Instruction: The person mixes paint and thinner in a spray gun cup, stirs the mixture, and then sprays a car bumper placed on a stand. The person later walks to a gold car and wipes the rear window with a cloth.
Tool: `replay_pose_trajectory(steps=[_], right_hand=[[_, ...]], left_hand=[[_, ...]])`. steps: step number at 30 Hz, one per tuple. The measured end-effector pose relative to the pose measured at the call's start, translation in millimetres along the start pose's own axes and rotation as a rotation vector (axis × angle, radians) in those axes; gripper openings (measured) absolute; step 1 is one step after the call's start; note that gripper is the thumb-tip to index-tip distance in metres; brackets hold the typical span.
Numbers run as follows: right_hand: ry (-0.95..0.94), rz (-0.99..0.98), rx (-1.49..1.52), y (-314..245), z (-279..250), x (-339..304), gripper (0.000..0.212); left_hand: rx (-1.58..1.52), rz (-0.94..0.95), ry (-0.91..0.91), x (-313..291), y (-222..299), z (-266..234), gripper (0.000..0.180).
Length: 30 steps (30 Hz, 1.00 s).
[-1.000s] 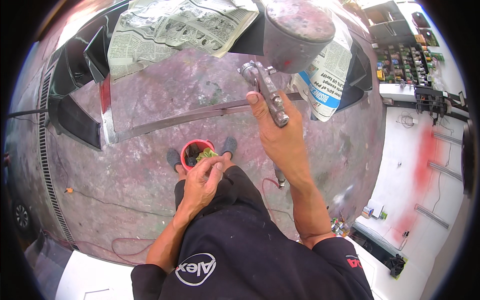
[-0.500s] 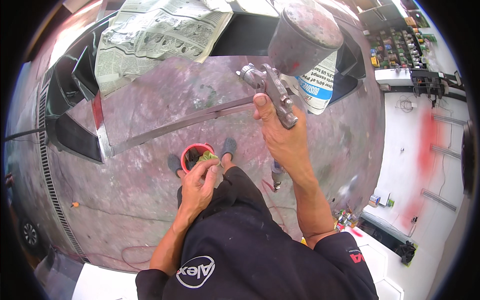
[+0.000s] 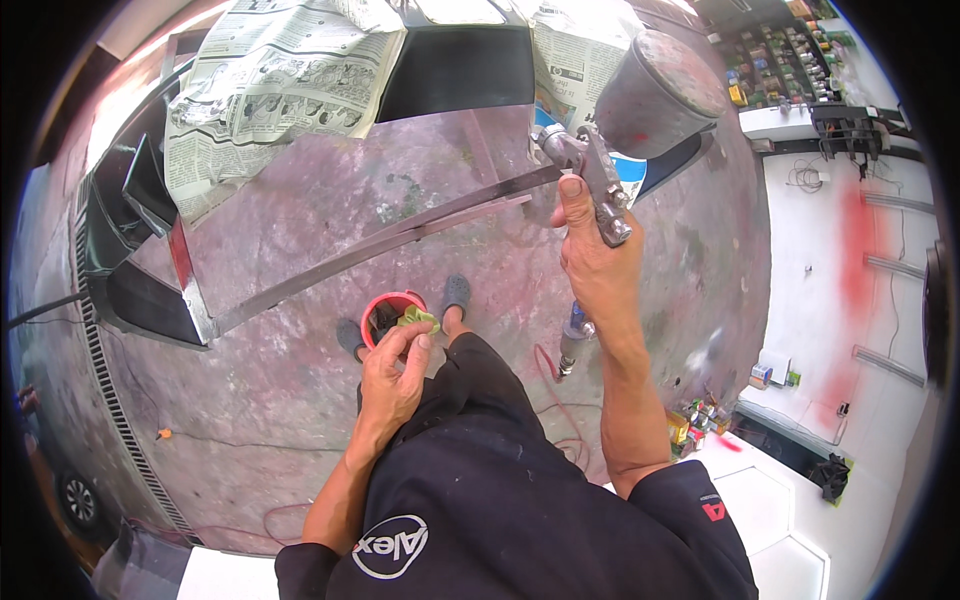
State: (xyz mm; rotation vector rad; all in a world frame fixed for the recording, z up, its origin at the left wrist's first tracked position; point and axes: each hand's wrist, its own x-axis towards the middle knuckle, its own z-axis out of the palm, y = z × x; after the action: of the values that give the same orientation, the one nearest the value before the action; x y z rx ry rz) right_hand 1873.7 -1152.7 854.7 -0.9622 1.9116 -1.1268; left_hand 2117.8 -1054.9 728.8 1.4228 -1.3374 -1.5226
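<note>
My right hand (image 3: 605, 265) is closed around the handle of a metal spray gun (image 3: 585, 165), its thumb up along the back. A large paint-stained cup (image 3: 660, 95) sits tilted on top of the gun, and an air fitting with a red hose (image 3: 545, 365) hangs below the fist. Lower and to the left, my left hand (image 3: 393, 385) is pinched on a crumpled yellow-green cloth (image 3: 420, 318). Behind that cloth, a red bucket (image 3: 368, 312) with dark contents stands on the floor between my feet. Beyond the gun is a black bumper (image 3: 150, 285), partly covered by newspaper (image 3: 285, 85).
A thin bar (image 3: 330, 268) of the stand runs across under the bumper. A drain grate (image 3: 118, 420) crosses the stained floor at left. Small cans and boxes (image 3: 695, 422) lie at right, beside a white wall with red overspray (image 3: 850, 280). Bottles fill a far shelf (image 3: 780, 80).
My right hand has moved right with the spray gun, uncovering more of the black bumper behind. The left hand has barely moved. The view has shifted slightly.
</note>
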Motion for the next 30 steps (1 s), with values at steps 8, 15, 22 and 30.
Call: replay_pose_trajectory(steps=[8,15,22,30], right_hand=[[-0.024,-0.069,0.061,-9,17,-10,0.056],[-0.156,0.012,0.092,-15,15,-16,0.048],[0.029,-0.063,0.042,5,1,7,0.059],[0.021,-0.058,0.035,9,-10,21,0.063]], left_hand=[[-0.009,0.063,0.033,0,-3,3,0.023],[-0.001,0.046,0.047,-3,0,0,0.023],[0.006,0.047,0.047,-2,-6,6,0.022],[0.031,0.015,-0.014,-1,-7,10,0.028]])
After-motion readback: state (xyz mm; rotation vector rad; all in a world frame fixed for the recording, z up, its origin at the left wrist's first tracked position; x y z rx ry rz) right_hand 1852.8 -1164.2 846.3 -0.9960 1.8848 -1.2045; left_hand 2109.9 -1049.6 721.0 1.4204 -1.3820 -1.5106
